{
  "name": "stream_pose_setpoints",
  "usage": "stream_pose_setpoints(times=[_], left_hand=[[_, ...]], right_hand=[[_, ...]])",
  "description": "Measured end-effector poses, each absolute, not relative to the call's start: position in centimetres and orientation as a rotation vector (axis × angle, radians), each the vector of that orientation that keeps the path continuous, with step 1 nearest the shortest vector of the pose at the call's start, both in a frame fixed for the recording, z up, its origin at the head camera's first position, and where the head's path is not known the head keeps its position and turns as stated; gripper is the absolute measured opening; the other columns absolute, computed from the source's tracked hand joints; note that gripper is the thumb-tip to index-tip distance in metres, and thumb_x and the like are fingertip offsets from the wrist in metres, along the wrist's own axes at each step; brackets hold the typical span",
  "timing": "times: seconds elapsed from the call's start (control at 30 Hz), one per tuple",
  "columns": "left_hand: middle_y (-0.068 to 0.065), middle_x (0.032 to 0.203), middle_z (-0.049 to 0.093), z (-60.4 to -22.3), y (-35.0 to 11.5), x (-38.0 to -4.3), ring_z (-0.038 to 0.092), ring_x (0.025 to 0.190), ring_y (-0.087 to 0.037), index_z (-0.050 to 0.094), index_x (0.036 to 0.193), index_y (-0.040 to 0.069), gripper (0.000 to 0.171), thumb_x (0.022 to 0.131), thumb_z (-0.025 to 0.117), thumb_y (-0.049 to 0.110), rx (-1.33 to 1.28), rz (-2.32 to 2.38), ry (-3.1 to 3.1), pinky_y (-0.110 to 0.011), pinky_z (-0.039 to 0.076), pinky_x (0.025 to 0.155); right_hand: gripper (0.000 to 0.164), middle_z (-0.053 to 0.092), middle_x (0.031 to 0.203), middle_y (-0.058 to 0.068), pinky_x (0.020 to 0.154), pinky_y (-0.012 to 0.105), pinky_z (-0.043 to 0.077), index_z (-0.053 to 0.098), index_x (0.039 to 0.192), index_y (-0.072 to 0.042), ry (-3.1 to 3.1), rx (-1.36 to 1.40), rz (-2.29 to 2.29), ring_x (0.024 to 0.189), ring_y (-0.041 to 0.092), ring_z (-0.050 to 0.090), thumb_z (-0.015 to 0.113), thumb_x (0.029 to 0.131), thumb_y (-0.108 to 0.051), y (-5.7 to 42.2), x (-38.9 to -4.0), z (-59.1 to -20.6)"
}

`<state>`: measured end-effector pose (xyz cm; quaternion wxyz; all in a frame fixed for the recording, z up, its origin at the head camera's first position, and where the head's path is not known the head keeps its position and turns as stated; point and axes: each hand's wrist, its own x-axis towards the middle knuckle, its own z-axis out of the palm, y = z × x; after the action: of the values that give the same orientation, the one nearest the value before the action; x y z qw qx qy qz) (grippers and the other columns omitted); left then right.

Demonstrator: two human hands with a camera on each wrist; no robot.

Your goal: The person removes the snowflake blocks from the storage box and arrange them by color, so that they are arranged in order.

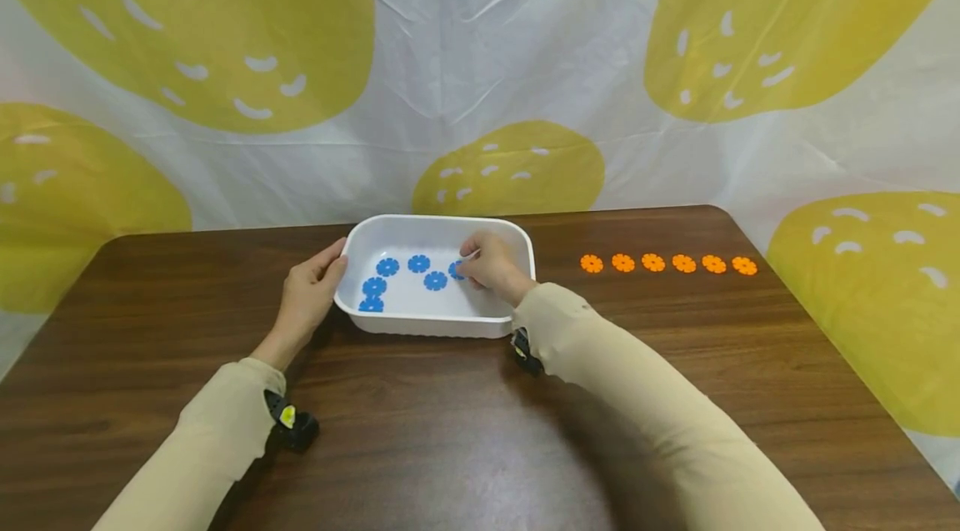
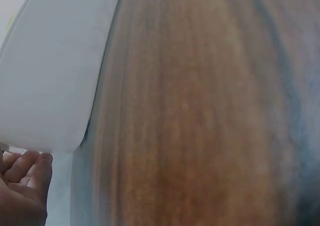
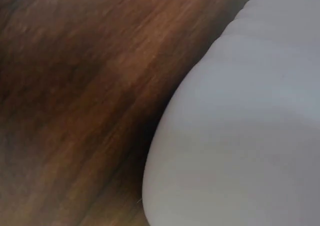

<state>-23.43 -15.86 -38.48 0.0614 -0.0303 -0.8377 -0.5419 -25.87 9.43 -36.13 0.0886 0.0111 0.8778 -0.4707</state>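
Note:
A white plastic tub (image 1: 435, 328) stands on the table with several blue notched snowflake discs (image 1: 418, 263) scattered over its floor. Reaching in over the near right rim, my right hand (image 1: 491, 266) pinches another blue disc (image 1: 454, 270) between thumb and fingers; part of that disc is covered by the fingertips. At the tub's left end, my left hand (image 1: 306, 295) rests its thumb and fingertips against the outer wall. In the left wrist view those fingers (image 2: 22, 168) are right at the tub's end (image 2: 45, 110). The right wrist view shows only the tub's outer wall (image 3: 235, 136) and the tabletop.
Several orange snowflake discs (image 1: 652, 262) lie in a straight row on the brown wooden table (image 1: 420, 431), right of the tub. Behind the table's far edge hangs a white cloth with yellow fruit shapes (image 1: 510, 168). A small black device (image 1: 296, 427) sits at the left wrist.

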Motion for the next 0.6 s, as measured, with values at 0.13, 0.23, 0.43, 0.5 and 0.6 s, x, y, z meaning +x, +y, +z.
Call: stream_pose_setpoints(times=[0.13, 0.23, 0.43, 0.5, 0.6], left_hand=[[-0.013, 0.138, 0.048, -38.36, -15.87, -23.34, 0.046, 0.128, -0.025, 0.049, 0.136, 0.005, 0.041, 0.098, 0.05, 0.02, -0.099, -1.632, -2.534, -0.037, 0.04, 0.104], [-0.013, 0.138, 0.048, -38.3, -15.9, -23.29, 0.046, 0.128, -0.025, 0.048, 0.137, 0.004, 0.041, 0.098, 0.05, 0.02, -0.101, -1.636, -2.534, -0.037, 0.04, 0.104], [-0.013, 0.139, 0.047, -38.29, -15.88, -23.25, 0.046, 0.128, -0.025, 0.048, 0.137, 0.005, 0.042, 0.098, 0.049, 0.02, -0.095, -1.652, -2.539, -0.037, 0.041, 0.104], [-0.013, 0.139, 0.047, -38.29, -15.86, -23.27, 0.046, 0.128, -0.025, 0.047, 0.138, 0.005, 0.042, 0.098, 0.049, 0.021, -0.092, -1.653, -2.543, -0.037, 0.041, 0.104], [-0.013, 0.14, 0.047, -38.35, -15.89, -23.33, 0.045, 0.129, -0.025, 0.047, 0.138, 0.006, 0.043, 0.099, 0.049, 0.022, -0.085, -1.65, -2.553, -0.038, 0.04, 0.104]], right_hand=[[0.026, 0.049, 0.06, 0.0, 0.045, 0.016, 0.037, 0.059, 0.105, 0.003, 2.644, 0.098, -1.331, 0.047, 0.007, 0.046, 0.069, 0.081, -0.001, 9.25, -26.01, -36.15], [0.026, 0.05, 0.06, 0.0, 0.045, 0.016, 0.037, 0.06, 0.103, 0.002, 2.66, 0.11, -1.292, 0.047, 0.007, 0.046, 0.07, 0.08, -0.001, 9.16, -26.08, -36.18], [0.024, 0.049, 0.055, -0.002, 0.043, 0.015, 0.036, 0.06, 0.099, 0.003, 2.695, 0.082, -1.258, 0.044, 0.005, 0.044, 0.071, 0.078, 0.001, 9.16, -26.18, -36.49], [0.024, 0.048, 0.053, -0.002, 0.042, 0.015, 0.036, 0.06, 0.098, 0.003, 2.706, 0.077, -1.24, 0.043, 0.005, 0.044, 0.071, 0.077, 0.001, 9.18, -26.26, -36.57], [0.024, 0.049, 0.053, -0.002, 0.042, 0.015, 0.035, 0.061, 0.097, 0.002, 2.725, 0.079, -1.203, 0.042, 0.005, 0.044, 0.071, 0.076, 0.001, 9.16, -26.4, -36.65]])
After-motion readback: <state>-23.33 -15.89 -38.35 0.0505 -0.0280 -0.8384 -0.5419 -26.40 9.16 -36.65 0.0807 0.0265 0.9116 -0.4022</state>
